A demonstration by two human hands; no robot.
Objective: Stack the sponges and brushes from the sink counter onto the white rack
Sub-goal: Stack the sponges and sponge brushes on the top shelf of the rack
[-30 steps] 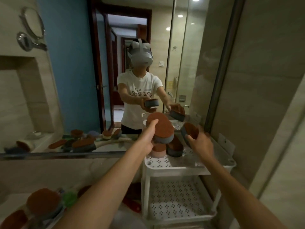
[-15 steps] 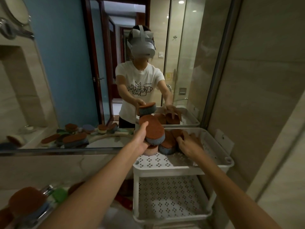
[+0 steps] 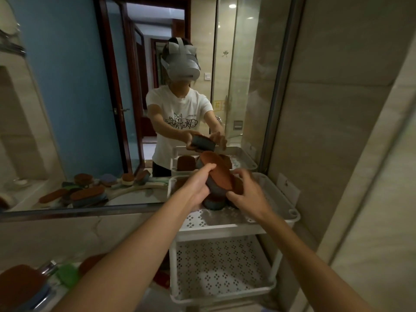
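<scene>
Sponge (image 3: 219, 174) in left hand (image 3: 198, 188) (above rack (image 3: 286, 199))

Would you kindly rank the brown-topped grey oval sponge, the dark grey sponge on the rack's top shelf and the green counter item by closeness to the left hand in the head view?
1. Brown-topped grey oval sponge, gripped in the left hand.
2. Dark grey sponge, just beneath, on the white rack.
3. Green item, far lower left.

Dim, warm light; ceiling spot (image 3: 232, 6) glares in the mirror (image 3: 67, 86) above the left hand (image 3: 198, 188). Edges bend, wide-angle. Sponges (image 3: 18, 282) lower-left of it blurred.
</scene>
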